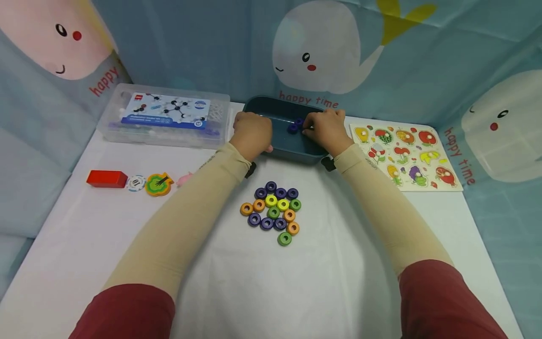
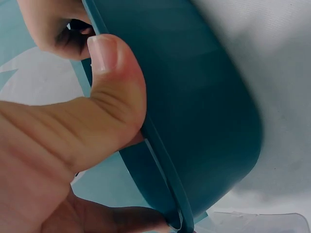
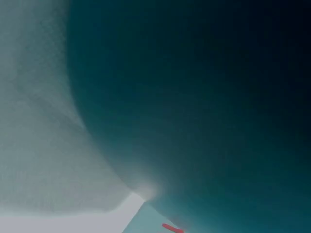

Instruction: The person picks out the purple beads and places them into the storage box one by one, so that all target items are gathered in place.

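Observation:
A teal plastic bin [image 1: 279, 149] stands at the back of the table. My left hand [image 1: 252, 134] grips its left end, with the thumb [image 2: 116, 73] outside the rim in the left wrist view. Over the bin's right end my right hand [image 1: 328, 131] reaches inside, its fingertips pinching a small dark purple ring that they mostly hide. Purple rings [image 1: 293, 128] lie in the bin beside those fingertips. In front of the bin, several purple, yellow, orange and green rings [image 1: 274, 213] lie grouped on the white cloth. The right wrist view holds mainly the bin's dark wall [image 3: 184, 121].
A clear case [image 1: 165, 113] with a molecule label stands at the back left. Before it lie a red block [image 1: 107, 179], a round chip [image 1: 136, 183], a tree piece [image 1: 158, 184] and a pink piece [image 1: 184, 179]. A fruit puzzle board [image 1: 406, 157] lies right.

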Available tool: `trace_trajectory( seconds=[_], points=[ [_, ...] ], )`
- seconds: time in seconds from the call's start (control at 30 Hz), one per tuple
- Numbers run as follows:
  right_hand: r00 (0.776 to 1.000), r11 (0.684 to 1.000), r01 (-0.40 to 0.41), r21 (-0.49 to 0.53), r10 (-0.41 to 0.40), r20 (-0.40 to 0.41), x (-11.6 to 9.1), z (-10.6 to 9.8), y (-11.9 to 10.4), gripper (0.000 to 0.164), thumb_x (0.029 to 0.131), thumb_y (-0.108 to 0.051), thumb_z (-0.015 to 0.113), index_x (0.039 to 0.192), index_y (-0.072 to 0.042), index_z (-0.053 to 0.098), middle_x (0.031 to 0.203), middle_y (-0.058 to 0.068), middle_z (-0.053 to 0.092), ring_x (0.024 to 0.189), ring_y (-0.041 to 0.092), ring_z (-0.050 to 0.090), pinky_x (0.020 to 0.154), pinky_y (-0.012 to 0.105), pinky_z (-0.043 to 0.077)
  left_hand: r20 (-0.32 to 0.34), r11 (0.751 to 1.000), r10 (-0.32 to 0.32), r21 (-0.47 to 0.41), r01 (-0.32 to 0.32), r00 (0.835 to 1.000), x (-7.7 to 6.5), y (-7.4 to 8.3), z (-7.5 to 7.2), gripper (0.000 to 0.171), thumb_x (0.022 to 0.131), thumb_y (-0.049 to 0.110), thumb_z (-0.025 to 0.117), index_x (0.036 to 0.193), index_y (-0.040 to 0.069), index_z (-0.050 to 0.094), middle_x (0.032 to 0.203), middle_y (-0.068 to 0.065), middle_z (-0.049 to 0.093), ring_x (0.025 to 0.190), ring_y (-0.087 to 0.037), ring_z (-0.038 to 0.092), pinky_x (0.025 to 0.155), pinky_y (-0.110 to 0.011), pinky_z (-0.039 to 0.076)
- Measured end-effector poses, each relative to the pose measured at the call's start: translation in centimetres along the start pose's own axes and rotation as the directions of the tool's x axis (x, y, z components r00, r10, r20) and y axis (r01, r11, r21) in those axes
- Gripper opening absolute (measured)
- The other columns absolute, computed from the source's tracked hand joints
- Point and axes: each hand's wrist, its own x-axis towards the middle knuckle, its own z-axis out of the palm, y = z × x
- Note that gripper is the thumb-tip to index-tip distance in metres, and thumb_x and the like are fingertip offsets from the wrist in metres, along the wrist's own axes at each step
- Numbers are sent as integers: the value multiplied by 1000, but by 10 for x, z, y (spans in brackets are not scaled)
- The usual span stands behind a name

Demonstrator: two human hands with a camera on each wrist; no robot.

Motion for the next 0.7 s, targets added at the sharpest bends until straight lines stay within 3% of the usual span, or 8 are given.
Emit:
trace_trajectory(
  seconds=[0.17,0.3,0.4,0.5,0.6,0.7],
  points=[
    [999,999,-43,28,43,5,0,-2,0,24,96,-34,68,113,-18,73,117,3,73,110,31,52,98,53,24,-5,1000,4,-1,-4,1000,-3,-1,-1,52,90,51,70,124,11,68,131,-10,66,109,-34,58,94,-49,48],
    [998,996,-33,77,38,-57,-21,-13,-7,25,96,-36,67,114,-20,73,122,3,70,121,29,52,98,54,27,-18,1000,9,-9,-9,1000,-4,0,1,53,90,51,70,123,10,68,130,-10,67,109,-34,59,93,-48,48],
    [989,990,85,114,-70,-129,-52,-21,-22,22,95,-33,69,110,-18,74,118,2,72,116,27,57,98,53,34,-15,1000,3,-6,-3,1000,-4,1,2,53,90,51,70,123,11,68,129,-10,67,108,-33,59,93,-48,48],
    [964,958,241,153,-217,-154,-88,-22,-39,17,93,-28,71,103,-15,75,112,2,73,108,25,61,97,48,43,-16,1000,-5,2,5,1000,-3,1,3,54,90,52,69,124,10,67,129,-9,67,108,-33,58,92,-48,48],
    [940,921,341,187,-329,-94,-119,-13,-51,12,92,-23,74,101,-15,75,112,2,73,109,23,61,98,43,47,-26,1000,-8,3,8,1000,-3,2,2,55,90,52,70,125,10,67,127,-10,68,107,-33,59,91,-48,48],
    [920,902,383,201,-391,-2,-137,-1,-56,14,92,-15,73,105,-15,77,119,2,72,113,22,61,101,42,47,-25,1000,-7,-2,7,1000,-2,2,2,55,90,52,70,125,10,66,127,-10,67,107,-33,58,91,-48,48]
  ],
)
